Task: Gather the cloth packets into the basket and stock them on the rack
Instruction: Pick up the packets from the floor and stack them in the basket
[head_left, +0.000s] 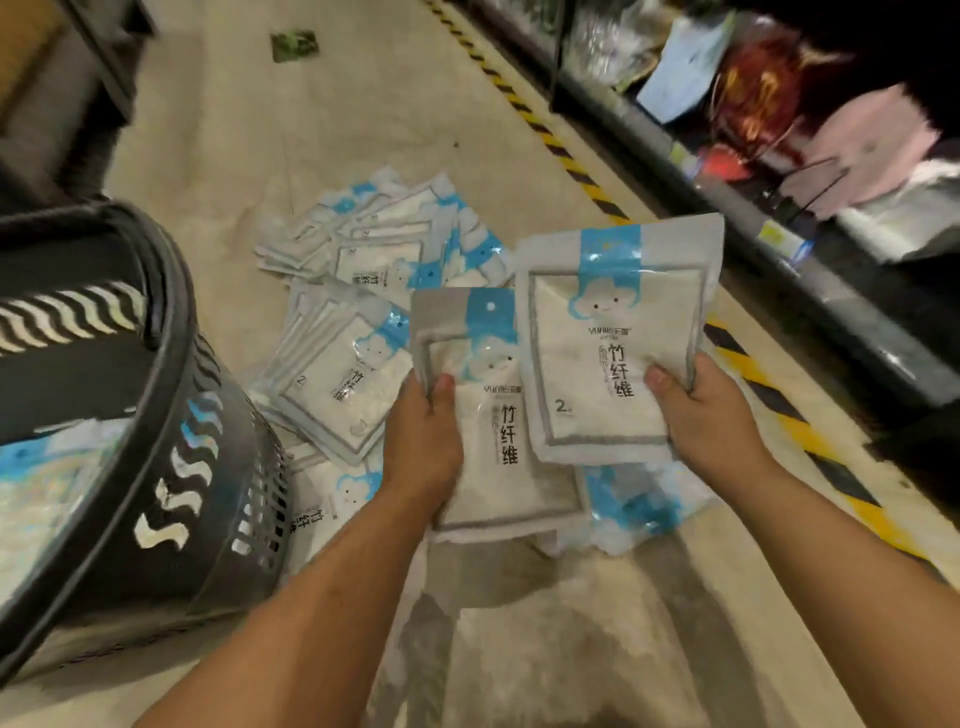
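Observation:
My left hand (423, 441) grips a white-and-blue cloth packet (493, 467) by its left edge, thumb on top. My right hand (696, 410) grips a second cloth packet (613, 332) at its lower right corner; it overlaps the first one. Both packets are lifted above the floor. Several more cloth packets lie in a loose pile (374, 260) on the floor ahead, and some lie under my hands (634, 504). The dark plastic basket (208, 467) stands at the left, with packets inside (47, 478). The rack (779, 197) runs along the right.
Yellow-and-black hazard tape (566, 156) marks the floor along the rack's base. The rack shelf carries mixed packaged goods (872, 140). A small green packet (293, 45) lies on the floor far ahead. Another dark shelving unit (67, 78) stands at the upper left.

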